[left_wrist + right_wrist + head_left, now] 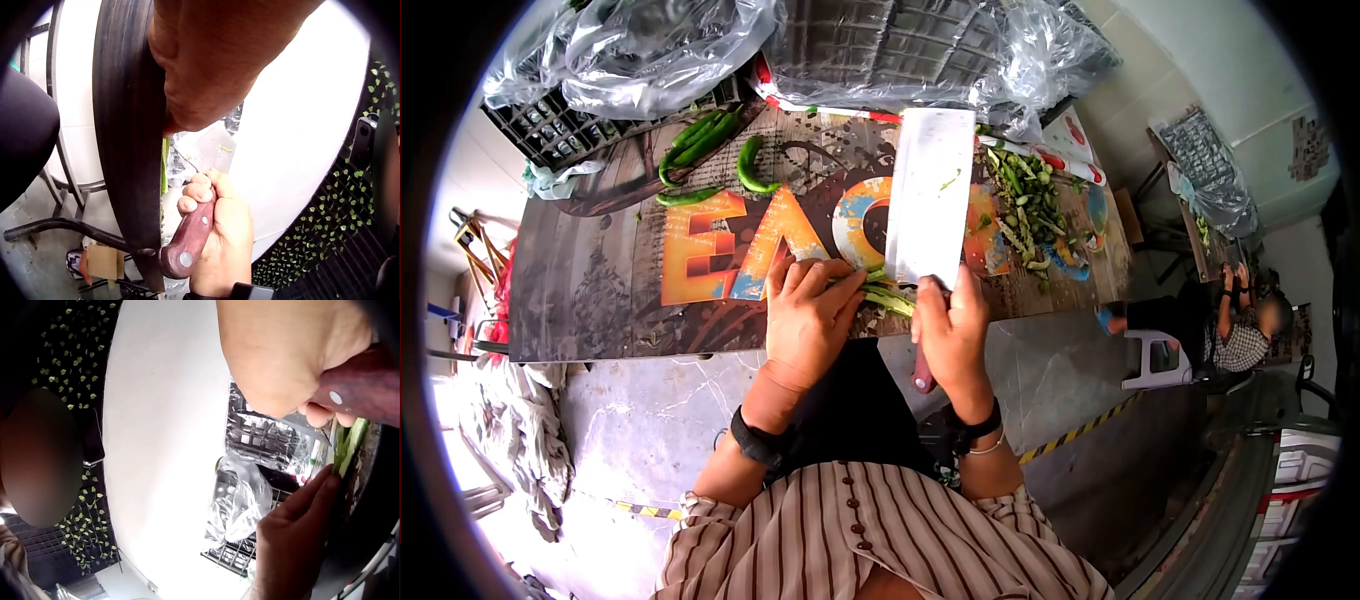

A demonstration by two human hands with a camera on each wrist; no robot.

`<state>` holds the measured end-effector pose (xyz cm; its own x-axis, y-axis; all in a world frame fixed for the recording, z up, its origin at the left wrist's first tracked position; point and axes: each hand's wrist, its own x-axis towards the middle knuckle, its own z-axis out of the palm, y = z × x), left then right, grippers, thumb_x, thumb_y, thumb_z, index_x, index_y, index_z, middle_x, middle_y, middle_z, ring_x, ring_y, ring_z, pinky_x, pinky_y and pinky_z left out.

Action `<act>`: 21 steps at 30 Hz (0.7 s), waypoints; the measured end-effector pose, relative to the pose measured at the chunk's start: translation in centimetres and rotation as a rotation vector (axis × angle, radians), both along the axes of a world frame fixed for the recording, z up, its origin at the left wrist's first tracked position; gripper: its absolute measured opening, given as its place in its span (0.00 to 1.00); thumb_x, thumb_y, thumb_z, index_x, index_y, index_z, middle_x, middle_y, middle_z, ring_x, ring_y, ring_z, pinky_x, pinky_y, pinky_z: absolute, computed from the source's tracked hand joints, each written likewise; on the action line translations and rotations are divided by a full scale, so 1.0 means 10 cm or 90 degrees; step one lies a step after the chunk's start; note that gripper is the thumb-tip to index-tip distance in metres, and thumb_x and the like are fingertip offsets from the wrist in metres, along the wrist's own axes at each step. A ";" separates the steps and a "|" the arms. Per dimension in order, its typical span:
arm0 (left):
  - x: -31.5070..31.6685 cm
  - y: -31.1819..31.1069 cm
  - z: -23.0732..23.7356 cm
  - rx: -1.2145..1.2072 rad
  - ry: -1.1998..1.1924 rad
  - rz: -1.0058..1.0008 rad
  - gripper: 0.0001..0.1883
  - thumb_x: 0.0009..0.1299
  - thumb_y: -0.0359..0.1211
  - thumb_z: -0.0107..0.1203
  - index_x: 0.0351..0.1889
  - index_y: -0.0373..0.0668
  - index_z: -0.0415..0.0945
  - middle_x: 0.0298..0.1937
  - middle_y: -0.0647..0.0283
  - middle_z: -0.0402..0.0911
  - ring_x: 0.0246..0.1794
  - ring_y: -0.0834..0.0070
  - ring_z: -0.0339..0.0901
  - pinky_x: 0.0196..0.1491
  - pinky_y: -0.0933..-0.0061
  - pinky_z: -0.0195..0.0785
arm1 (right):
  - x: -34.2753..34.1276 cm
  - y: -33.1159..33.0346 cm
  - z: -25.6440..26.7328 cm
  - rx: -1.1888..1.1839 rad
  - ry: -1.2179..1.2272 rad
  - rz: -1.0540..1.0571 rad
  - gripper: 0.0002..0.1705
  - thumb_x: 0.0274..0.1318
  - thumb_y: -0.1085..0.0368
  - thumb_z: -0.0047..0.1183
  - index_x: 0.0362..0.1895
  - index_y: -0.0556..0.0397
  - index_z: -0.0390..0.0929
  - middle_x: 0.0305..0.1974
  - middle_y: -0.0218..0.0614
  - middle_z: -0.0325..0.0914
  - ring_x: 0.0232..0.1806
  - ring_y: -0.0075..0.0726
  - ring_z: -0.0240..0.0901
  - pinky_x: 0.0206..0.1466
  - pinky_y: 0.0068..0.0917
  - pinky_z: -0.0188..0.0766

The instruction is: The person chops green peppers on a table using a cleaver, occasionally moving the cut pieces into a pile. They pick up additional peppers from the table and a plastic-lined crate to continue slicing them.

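Observation:
In the head view the right hand (952, 335) grips the dark red handle (923, 372) of a wide cleaver, whose blade (933, 195) stretches away over the table. Beside it the left hand (808, 318) holds sliced green pepper strips (887, 298) at the table's near edge, fingers bent over their left end. The right wrist view shows the left hand (300, 534) pinching the long green pieces (351, 447) near the cleaver. From the left wrist view, the right hand (228, 231) is wrapped round the riveted handle (190, 240).
Chopped green pieces (1030, 205) are heaped at the table's right. Whole green peppers (705, 140) lie at the back left. Plastic-lined black crates (890, 50) stand along the far edge. Another person (1245, 335) sits at the far right near a white stool (1157, 358).

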<state>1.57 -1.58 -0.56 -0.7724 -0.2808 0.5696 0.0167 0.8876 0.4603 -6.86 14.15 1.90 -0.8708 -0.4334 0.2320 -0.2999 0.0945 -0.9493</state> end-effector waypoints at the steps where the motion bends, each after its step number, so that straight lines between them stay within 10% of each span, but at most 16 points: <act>1: 0.00 0.00 0.00 0.001 0.002 0.003 0.14 0.63 0.32 0.66 0.47 0.49 0.87 0.45 0.70 0.82 0.48 0.68 0.76 0.61 0.61 0.61 | 0.00 -0.03 -0.05 0.035 0.033 -0.003 0.07 0.67 0.70 0.52 0.37 0.60 0.67 0.23 0.43 0.73 0.19 0.39 0.72 0.24 0.36 0.68; 3: -0.01 -0.01 -0.03 -0.002 0.008 0.004 0.14 0.62 0.33 0.66 0.47 0.49 0.87 0.45 0.71 0.82 0.48 0.69 0.75 0.62 0.61 0.60 | -0.03 -0.09 -0.16 0.086 0.077 -0.009 0.09 0.65 0.70 0.54 0.38 0.61 0.67 0.25 0.55 0.73 0.25 0.62 0.72 0.30 0.45 0.69; 21: -0.04 -0.01 0.00 -0.001 0.021 -0.003 0.12 0.63 0.32 0.66 0.45 0.50 0.86 0.43 0.72 0.81 0.45 0.70 0.75 0.60 0.60 0.61 | -0.24 -0.03 -0.29 0.126 0.138 -0.103 0.08 0.66 0.69 0.52 0.38 0.62 0.68 0.29 0.54 0.74 0.30 0.60 0.73 0.34 0.46 0.69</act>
